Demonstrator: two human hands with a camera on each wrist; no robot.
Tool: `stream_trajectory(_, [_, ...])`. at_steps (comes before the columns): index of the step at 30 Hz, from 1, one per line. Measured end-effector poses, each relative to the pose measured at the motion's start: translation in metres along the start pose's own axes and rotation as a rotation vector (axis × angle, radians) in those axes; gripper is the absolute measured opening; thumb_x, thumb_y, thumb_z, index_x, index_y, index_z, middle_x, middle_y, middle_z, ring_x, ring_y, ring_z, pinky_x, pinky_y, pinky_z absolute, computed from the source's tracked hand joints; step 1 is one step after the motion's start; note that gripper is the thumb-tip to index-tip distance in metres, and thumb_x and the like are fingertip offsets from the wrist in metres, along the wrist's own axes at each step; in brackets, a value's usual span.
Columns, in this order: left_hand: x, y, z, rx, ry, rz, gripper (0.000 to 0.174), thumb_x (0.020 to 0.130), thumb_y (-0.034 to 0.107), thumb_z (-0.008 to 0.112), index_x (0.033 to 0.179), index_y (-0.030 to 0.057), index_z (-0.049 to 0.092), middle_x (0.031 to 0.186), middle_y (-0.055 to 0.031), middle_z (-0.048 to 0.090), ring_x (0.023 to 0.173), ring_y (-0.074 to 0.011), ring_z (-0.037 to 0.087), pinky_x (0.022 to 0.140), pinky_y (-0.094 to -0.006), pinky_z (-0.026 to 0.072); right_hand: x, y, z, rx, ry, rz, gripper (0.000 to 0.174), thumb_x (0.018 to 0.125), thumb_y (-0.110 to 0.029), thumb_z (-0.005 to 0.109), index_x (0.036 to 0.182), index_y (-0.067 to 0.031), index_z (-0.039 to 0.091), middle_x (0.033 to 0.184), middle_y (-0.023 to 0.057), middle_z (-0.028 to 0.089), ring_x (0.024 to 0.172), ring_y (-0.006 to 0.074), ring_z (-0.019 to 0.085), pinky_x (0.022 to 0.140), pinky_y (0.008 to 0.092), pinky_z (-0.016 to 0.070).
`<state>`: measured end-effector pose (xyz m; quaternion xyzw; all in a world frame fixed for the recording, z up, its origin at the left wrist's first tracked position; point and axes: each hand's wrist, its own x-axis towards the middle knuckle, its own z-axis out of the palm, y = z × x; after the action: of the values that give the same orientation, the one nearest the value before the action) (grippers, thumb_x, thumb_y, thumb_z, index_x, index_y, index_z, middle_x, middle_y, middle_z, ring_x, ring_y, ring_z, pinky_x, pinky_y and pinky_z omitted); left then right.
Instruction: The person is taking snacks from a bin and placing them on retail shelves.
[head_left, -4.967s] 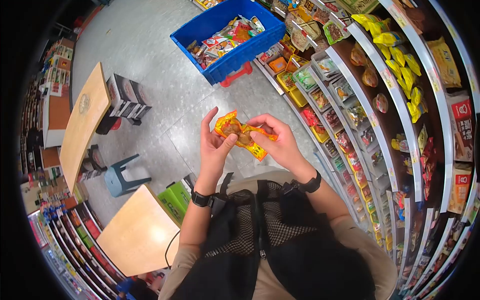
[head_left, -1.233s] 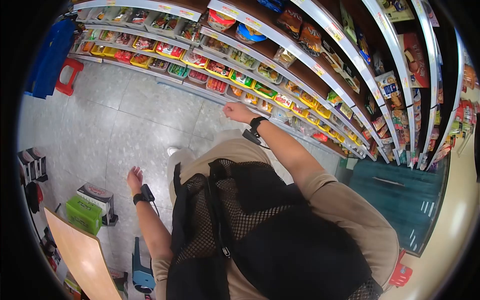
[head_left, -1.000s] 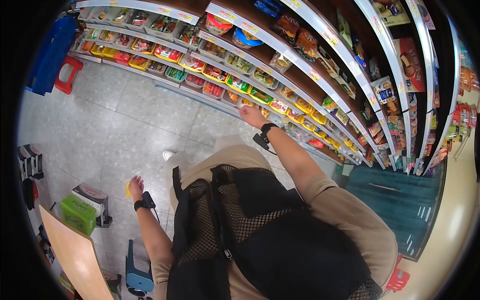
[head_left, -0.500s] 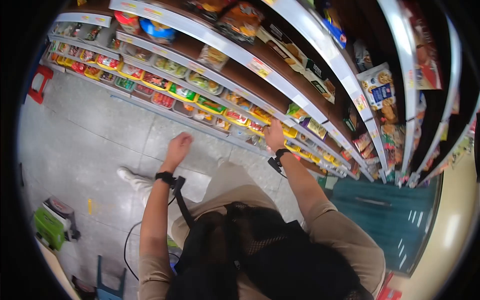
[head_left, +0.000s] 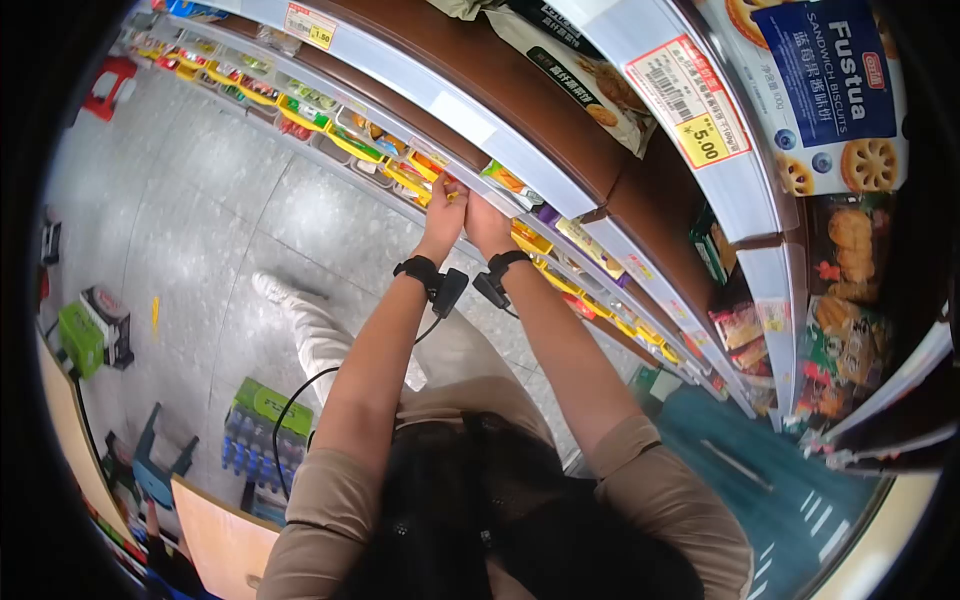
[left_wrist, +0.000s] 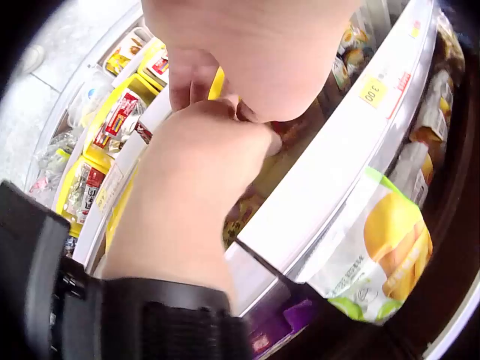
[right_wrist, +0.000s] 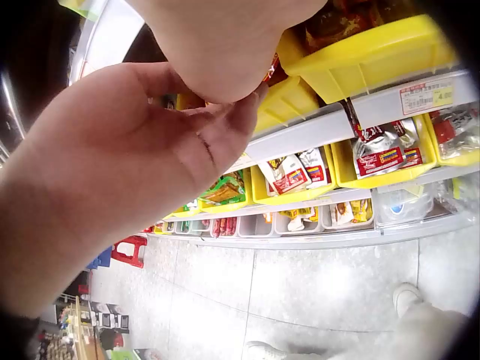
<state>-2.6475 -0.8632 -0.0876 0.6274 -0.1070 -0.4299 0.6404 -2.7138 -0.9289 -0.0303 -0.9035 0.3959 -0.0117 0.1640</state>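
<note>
Both hands meet at a row of yellow bins low on the shelf. My left hand (head_left: pixel 447 217) is beside my right hand (head_left: pixel 487 222), and the two overlap in both wrist views. They reach over a yellow bin (right_wrist: pixel 289 105) with red and orange packets showing inside. In the left wrist view, the left hand (left_wrist: pixel 255 52) comes in from the top and the right hand (left_wrist: pixel 176 180) from below, fingertips together at the bin. The fingertips are mostly hidden, so I cannot tell what they hold.
Above the hands, brown shelves with price strips (head_left: pixel 690 110) carry biscuit bags (head_left: pixel 835 80). A snack pouch (left_wrist: pixel 367 251) sticks out over a shelf edge. Lower bins (right_wrist: pixel 296 176) hold small packets. A small yellow strip (head_left: pixel 155 315) lies on the floor; drink bottles (head_left: pixel 262 445) stand behind left.
The orange-yellow packet gripped in both hands five seconds ago is out of view. The hands hung apart about a second ago; the body has moved to the shelf and the hands have come together.
</note>
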Motion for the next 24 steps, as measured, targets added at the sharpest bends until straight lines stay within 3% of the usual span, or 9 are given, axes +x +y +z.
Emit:
stream_trajectory(2, [0.0, 0.006, -0.001, -0.159, -0.014, -0.074, 0.063, 0.091, 0.016, 0.058, 0.143, -0.0058, 0.031, 0.12, -0.0143, 0.059, 0.111, -0.0231, 0.056, 0.095, -0.0324, 0.0455, 0.003, -0.012, -0.01, 0.066, -0.053, 0.108, 0.027, 0.09, -0.021, 0.053, 0.111, -0.0053, 0.061, 0.107, 0.0232, 0.064, 0.102, 0.0407, 0.061, 0.088, 0.0504, 0.0479])
stream_trajectory(5, [-0.008, 0.034, -0.01, -0.178, -0.036, -0.134, 0.062, 0.093, 0.02, 0.055, 0.144, -0.0029, 0.029, 0.122, -0.0133, 0.058, 0.108, -0.0213, 0.058, 0.091, -0.0334, 0.0476, 0.011, 0.001, 0.001, 0.091, -0.119, 0.061, 0.025, 0.091, -0.02, 0.053, 0.109, -0.0056, 0.064, 0.104, 0.0219, 0.065, 0.098, 0.0404, 0.063, 0.085, 0.0508, 0.049])
stream_trajectory(8, [-0.016, 0.053, -0.016, -0.167, -0.008, -0.199, 0.065, 0.093, 0.028, 0.056, 0.145, 0.0005, 0.029, 0.121, -0.0111, 0.059, 0.104, -0.0186, 0.06, 0.084, -0.0341, 0.0494, 0.02, 0.015, 0.015, 0.104, 0.026, 0.002, 0.025, 0.092, -0.023, 0.055, 0.105, -0.0058, 0.066, 0.102, 0.0206, 0.067, 0.093, 0.0388, 0.065, 0.08, 0.0495, 0.0512])
stream_trajectory(14, [-0.032, 0.052, -0.019, -0.273, 0.017, -0.249, 0.069, 0.091, 0.032, 0.057, 0.146, 0.0025, 0.028, 0.128, -0.0105, 0.053, 0.111, -0.0224, 0.057, 0.092, -0.0378, 0.047, 0.024, 0.027, 0.051, 0.156, 0.207, -0.083, 0.039, 0.094, -0.042, 0.052, 0.099, -0.007, 0.069, 0.084, 0.0224, 0.067, 0.075, 0.0411, 0.065, 0.071, 0.0493, 0.0522])
stream_trajectory(15, [-0.032, 0.048, -0.019, -0.276, 0.012, -0.253, 0.068, 0.091, 0.032, 0.057, 0.146, 0.0026, 0.028, 0.128, -0.0105, 0.052, 0.111, -0.0223, 0.056, 0.092, -0.0379, 0.0469, 0.026, 0.023, 0.05, 0.144, 0.055, 0.033, 0.042, 0.094, -0.044, 0.051, 0.101, -0.0066, 0.069, 0.086, 0.0226, 0.067, 0.077, 0.0401, 0.066, 0.071, 0.0483, 0.0525])
stream_trajectory(17, [-0.032, 0.047, -0.016, -0.279, 0.011, -0.271, 0.069, 0.091, 0.034, 0.057, 0.146, 0.0017, 0.03, 0.128, -0.0099, 0.052, 0.112, -0.0217, 0.055, 0.091, -0.0365, 0.046, 0.028, 0.034, 0.065, 0.215, 0.207, -0.048, 0.044, 0.093, -0.046, 0.052, 0.103, -0.0066, 0.068, 0.088, 0.022, 0.068, 0.08, 0.0388, 0.066, 0.071, 0.0472, 0.0525])
stream_trajectory(19, [-0.036, 0.047, -0.011, -0.319, 0.005, -0.248, 0.071, 0.09, 0.036, 0.058, 0.146, 0.0011, 0.029, 0.128, -0.0102, 0.052, 0.112, -0.0219, 0.055, 0.091, -0.0364, 0.0459, 0.033, 0.036, 0.054, 0.244, -0.102, 0.205, 0.045, 0.093, -0.047, 0.052, 0.105, -0.0067, 0.067, 0.093, 0.0202, 0.068, 0.083, 0.0391, 0.066, 0.072, 0.0467, 0.0522])
stream_trajectory(20, [-0.039, 0.046, -0.009, -0.308, 0.009, -0.27, 0.071, 0.09, 0.036, 0.058, 0.145, 0.0009, 0.03, 0.128, -0.0105, 0.052, 0.111, -0.022, 0.055, 0.091, -0.0365, 0.0459, 0.026, 0.021, 0.02, 0.178, -0.159, 0.124, 0.042, 0.091, -0.041, 0.056, 0.106, -0.0034, 0.066, 0.094, 0.0225, 0.068, 0.084, 0.0405, 0.066, 0.072, 0.0475, 0.0515])
stream_trajectory(24, [-0.051, 0.047, -0.006, -0.296, 0.037, -0.337, 0.072, 0.089, 0.039, 0.059, 0.144, 0.0011, 0.031, 0.129, -0.0117, 0.051, 0.112, -0.0224, 0.054, 0.091, -0.0372, 0.0457, -0.003, 0.004, 0.014, 0.116, 0.118, -0.055, 0.037, 0.087, -0.024, 0.064, 0.114, 0.0012, 0.059, 0.096, 0.0269, 0.064, 0.086, 0.044, 0.063, 0.073, 0.0502, 0.0496])
